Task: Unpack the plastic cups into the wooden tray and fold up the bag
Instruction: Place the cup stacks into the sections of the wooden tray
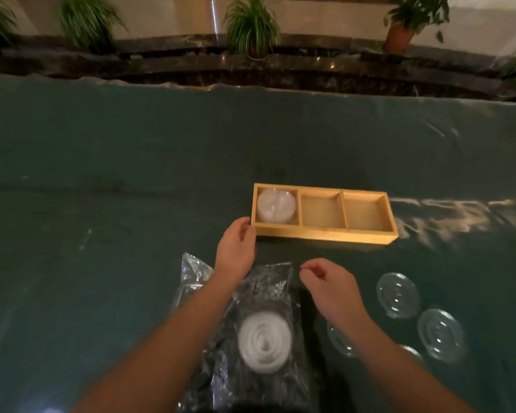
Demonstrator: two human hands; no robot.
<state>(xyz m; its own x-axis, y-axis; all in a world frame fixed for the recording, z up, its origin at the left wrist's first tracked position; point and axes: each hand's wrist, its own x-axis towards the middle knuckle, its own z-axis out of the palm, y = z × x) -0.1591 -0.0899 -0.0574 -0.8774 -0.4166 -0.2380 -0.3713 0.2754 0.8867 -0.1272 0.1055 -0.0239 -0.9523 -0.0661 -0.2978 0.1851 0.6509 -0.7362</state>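
A wooden tray with three compartments lies on the table ahead of me. A stack of plastic cups sits in its left compartment; the other two are bare. My left hand rests at the tray's left front corner, fingers touching it. My right hand hovers just right of the clear plastic bag, fingers loosely curled and holding nothing. Inside the bag, near me, stands another white stack of cups.
Several clear plastic lids lie on the dark green tablecloth to the right of the bag. Beyond the table's far edge runs a dark stone ledge with potted plants.
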